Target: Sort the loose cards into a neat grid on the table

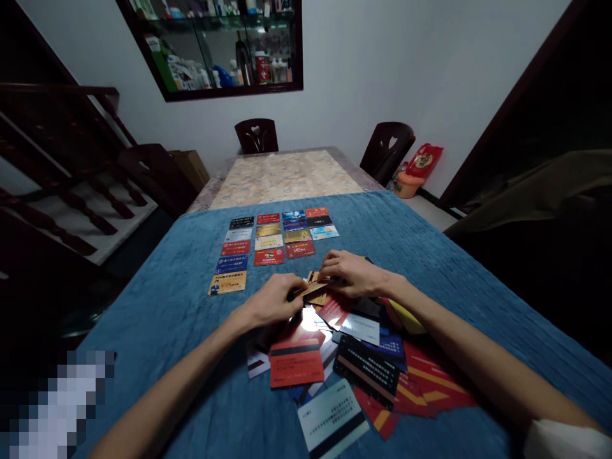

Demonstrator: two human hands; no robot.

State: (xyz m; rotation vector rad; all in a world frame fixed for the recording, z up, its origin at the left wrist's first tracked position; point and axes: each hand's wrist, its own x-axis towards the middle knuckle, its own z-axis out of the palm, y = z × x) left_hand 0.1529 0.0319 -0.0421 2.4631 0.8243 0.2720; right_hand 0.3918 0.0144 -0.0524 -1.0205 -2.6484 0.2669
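My left hand (pixel 277 298) and my right hand (pixel 351 273) meet over the far edge of a loose heap of plastic cards. Between them is a gold card (pixel 315 288), tilted, with the fingers of both hands closed on its two ends. In the heap nearest me lie a red card (pixel 297 363), a black card (pixel 367 371) and a silver card with a dark stripe (pixel 333 417). Beyond my hands, several cards lie face up in columns, among them a gold VIP card (pixel 228 283) and a blue card (pixel 295 220).
A blue cloth (pixel 191 357) covers the near part of the table; a patterned tabletop (pixel 287 175) shows beyond it. Dark wooden chairs (pixel 257 136) stand around. A red bag (pixel 425 159) rests in an orange bucket (pixel 408 185) at the right. Wooden railings (pixel 57 146) are at the left.
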